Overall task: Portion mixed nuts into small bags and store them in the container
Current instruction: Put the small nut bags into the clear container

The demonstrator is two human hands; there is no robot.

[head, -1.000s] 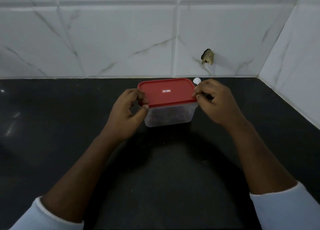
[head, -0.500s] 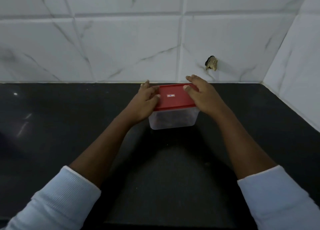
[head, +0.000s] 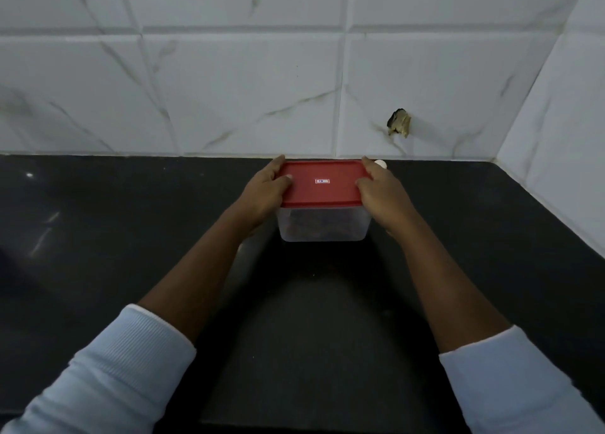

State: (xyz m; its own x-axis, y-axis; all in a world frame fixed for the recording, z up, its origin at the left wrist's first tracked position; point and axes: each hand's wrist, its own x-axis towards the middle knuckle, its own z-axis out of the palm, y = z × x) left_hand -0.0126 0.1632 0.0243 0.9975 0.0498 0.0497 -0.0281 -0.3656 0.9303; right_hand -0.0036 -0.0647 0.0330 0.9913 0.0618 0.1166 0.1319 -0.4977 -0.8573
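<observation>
Evidently the storing step was at its close: the container (head: 323, 224) stood on the dark surface (head: 131, 237) near the tiled wall, its red lid (head: 322, 183) on top and dark contents dimly visible through the clear wall. The left hand (head: 263, 193) and right hand (head: 381, 194) flanked it, fingers (head: 284, 180) grasping the lid's short ends, thumbs pressed on top. Whether the rim was fully seated could not be told. The next move probably called for even downward pressure around the edge, then letting go.
</observation>
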